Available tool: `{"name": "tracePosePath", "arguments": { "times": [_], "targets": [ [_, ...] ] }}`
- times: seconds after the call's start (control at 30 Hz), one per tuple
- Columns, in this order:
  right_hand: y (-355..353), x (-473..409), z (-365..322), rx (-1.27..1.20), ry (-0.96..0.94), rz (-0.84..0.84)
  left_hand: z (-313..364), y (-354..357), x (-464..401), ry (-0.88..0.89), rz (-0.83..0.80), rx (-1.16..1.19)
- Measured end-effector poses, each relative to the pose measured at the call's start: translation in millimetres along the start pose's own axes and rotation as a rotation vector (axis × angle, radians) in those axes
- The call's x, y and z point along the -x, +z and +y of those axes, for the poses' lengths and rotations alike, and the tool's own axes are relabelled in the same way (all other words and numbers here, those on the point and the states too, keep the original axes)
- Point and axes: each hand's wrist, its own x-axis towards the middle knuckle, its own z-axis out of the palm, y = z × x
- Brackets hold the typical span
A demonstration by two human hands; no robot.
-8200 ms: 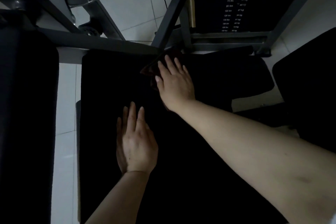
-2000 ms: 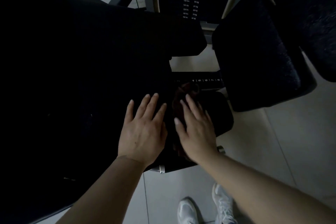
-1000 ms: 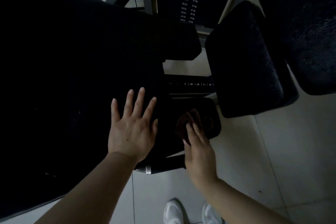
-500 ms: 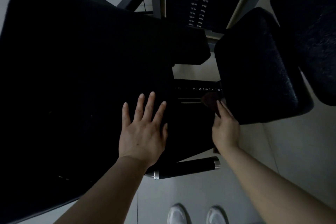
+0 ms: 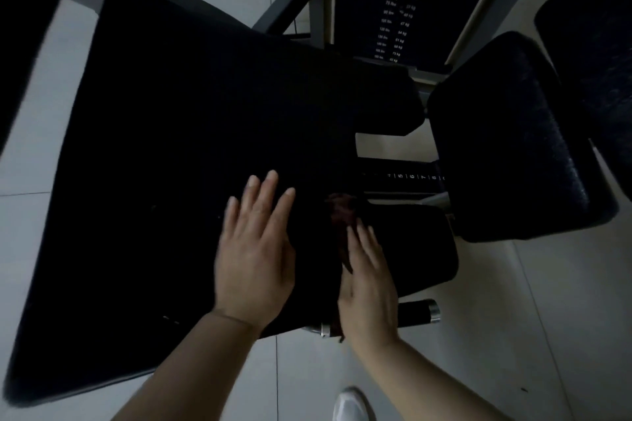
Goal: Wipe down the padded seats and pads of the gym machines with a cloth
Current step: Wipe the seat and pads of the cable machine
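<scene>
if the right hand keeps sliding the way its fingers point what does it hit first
Most likely the bunched dark red cloth at the right hand's fingertips, on the small pad. Past it comes the numbered adjustment bar, though depth is hard to judge in this dim view.

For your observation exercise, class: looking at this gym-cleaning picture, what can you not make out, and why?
1. Cloth: head view, mostly hidden under the right hand; its full shape is unclear.
2. Weight stack labels: too small and dim to read reliably.
3. Large pad under the left hand: too dark to show dirt or wet streaks.
4. White shoe: cut off by the bottom edge.
</scene>
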Motion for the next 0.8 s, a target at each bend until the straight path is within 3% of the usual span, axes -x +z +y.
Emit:
{"name": "tracePosePath", "arguments": {
  "times": [0.03,0.1,0.17,0.2,0.33,0.53,0.67,0.8],
  "targets": [
    [4.0,4.3,-10.6,-0.045,0.048,0.048,-11.8,-10.0,-3.5,-0.016,0.023,-0.072],
    [15.2,15.6,-40.4,-0.086,-0.052,0.068,-46.3,-29.7,-12.5,-0.177,0.070,-0.171],
    [24.6,15.9,-71.6,-0.057,-0.257,-0.059,-85.0,-40.3,-18.0,-0.370,0.093,-0.217],
    [30.3,6.0,-84.7,-0.061,-0.320,-0.111,-100.4,-40.8,-17.1,-0.386,0.082,-0.256],
    [49.0,-73.7,-141.3,-0.079,-0.295,-0.185,-125.9,-28.0,-6.6,-0.237,0.016,-0.385],
    [58.0,-123.3,-167.4,-0.098,-0.148,-0.255,-119.3,-33.9,-12.6,-0.236,0.079,-0.288],
    [34.4,-128.6,-156.4,-0.446,-0.008,-0.558,-106.8,-42.0,-15.1,-0.236,0.141,-0.080],
    [11.8,-132.7,-155.6,-0.879,0.219,-0.712,-82.7,-51.8,-21.2,-0.041,0.148,0.038]
  ]
}}
